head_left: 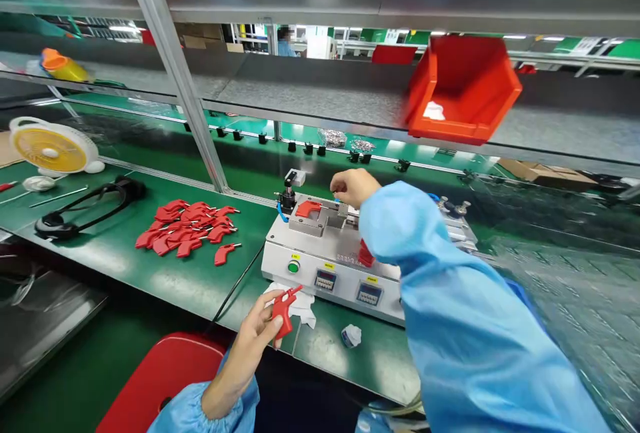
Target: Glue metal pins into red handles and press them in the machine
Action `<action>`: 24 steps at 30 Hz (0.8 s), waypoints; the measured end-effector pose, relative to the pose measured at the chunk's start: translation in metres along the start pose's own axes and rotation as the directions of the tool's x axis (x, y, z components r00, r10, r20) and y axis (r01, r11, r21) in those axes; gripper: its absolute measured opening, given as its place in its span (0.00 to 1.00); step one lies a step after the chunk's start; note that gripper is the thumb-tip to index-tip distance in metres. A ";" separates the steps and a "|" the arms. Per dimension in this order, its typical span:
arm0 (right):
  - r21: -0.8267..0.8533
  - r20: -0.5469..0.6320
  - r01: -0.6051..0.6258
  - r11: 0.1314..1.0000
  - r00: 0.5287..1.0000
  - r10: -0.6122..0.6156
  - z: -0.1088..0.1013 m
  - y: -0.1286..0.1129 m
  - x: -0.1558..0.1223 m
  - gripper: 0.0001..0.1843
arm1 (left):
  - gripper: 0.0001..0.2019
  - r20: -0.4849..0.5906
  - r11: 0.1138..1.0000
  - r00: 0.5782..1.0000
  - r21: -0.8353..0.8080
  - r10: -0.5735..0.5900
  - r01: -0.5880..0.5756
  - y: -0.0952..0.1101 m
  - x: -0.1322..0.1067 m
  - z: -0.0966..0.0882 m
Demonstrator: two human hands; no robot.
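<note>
Low in the frame's centre, the left hand [255, 333] pinches a red part [283, 310], its long axis tilted up-right toward the fixture [320, 216]. The right hand [353, 186], nearer, rests closed at the fixture's right edge beside the seated part [309, 208]; what it grips I cannot tell.

The left hand [260, 330] is low and near the body, just in front of the grey metal press machine with the green button [320, 266]. Its forearm comes up from a light blue sleeve, and the fingers are closed around a small red plastic part [283, 310], with the thumb pressing on its side. The right hand [353, 186] is stretched forward over the top of this machine. Its fingers are bent and pinched together, pointing down, and the light blue sleeve covers the whole arm up to the wrist.
</note>
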State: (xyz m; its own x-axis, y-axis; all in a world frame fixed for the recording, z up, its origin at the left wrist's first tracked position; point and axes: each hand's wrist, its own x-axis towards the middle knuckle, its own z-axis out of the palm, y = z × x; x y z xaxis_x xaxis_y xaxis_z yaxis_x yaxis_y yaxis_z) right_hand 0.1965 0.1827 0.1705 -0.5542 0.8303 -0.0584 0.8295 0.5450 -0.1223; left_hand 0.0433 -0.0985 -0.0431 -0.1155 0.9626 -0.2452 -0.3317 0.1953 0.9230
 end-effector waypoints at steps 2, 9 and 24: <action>-0.067 0.058 -0.047 0.997 0.997 0.051 0.011 -0.010 0.014 0.16 | 0.38 -0.024 1.000 1.000 0.005 0.008 -0.008 0.000 -0.003 -0.005; -0.178 0.126 -0.083 0.980 0.986 0.106 0.027 -0.013 0.021 0.15 | 0.37 0.008 0.999 1.000 0.047 -0.025 0.025 -0.005 -0.006 -0.021; -0.155 0.116 -0.017 0.988 0.993 0.036 0.032 0.001 0.025 0.15 | 0.38 -0.045 1.000 0.999 -0.030 -0.004 0.002 -0.005 -0.007 -0.017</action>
State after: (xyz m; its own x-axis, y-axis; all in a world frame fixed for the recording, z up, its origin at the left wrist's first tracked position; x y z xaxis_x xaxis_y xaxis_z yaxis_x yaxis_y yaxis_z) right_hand 0.1811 0.2000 0.1371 -0.5286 0.8301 -0.1776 0.8397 0.5420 0.0341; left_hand 0.0303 -0.1099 -0.0512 -0.1564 0.9523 -0.2618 -0.3599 0.1919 0.9130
